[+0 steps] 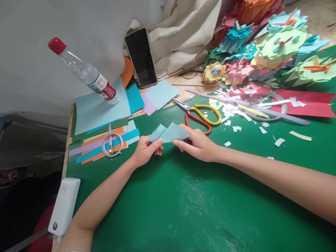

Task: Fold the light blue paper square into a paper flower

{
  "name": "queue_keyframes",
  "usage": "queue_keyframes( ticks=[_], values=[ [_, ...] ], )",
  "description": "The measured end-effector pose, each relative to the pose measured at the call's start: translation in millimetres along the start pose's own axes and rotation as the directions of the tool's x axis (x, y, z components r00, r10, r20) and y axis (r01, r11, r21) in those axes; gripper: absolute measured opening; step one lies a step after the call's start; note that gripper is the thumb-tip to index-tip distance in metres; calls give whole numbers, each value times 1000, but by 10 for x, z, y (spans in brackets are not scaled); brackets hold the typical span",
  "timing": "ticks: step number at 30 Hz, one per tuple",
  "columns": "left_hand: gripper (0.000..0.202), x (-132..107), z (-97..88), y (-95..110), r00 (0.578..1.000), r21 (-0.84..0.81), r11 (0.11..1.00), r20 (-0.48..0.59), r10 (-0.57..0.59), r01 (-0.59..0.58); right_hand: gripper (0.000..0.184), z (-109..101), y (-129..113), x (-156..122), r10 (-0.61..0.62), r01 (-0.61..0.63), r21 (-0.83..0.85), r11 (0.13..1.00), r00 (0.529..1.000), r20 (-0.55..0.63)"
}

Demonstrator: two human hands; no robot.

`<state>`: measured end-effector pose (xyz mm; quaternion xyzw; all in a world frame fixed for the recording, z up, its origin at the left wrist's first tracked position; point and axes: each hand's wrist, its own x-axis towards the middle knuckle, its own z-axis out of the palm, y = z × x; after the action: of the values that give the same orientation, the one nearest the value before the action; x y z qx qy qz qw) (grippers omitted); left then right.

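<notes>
A folded light blue paper piece (169, 133) is held between both hands just above the green mat (183, 203). My left hand (145, 150) pinches its left corner with thumb and fingers. My right hand (196, 143) grips its right side, fingers pointing left. Scissors with yellow and red handles (202, 117) lie closed on the mat right behind my right hand.
A red-capped plastic bottle (86, 73) stands on stacked coloured sheets (102, 108) at the back left. Paper strips with a tape roll (112, 144) lie left. A phone (141, 57) leans at the back. Paper flowers (262, 52) and scraps (244, 108) fill the right. A white power bank (64, 206) sits at the left edge.
</notes>
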<state>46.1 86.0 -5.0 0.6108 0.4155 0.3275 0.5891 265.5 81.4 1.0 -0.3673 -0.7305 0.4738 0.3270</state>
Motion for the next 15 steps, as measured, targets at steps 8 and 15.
queue_keyframes(
  ticks=[8, 15],
  values=[
    [49, 6, -1, -13, 1000, 8, 1000, 7, 14, -14, 18, 4, -13, -6, -3, 3, -9, 1000, 1000, -5],
    [48, -3, -7, -5, 1000, 42, 999, 19, 19, -20, 14, 12, 11, -6, -64, 64, -68, 996, 998, 2]
  ],
)
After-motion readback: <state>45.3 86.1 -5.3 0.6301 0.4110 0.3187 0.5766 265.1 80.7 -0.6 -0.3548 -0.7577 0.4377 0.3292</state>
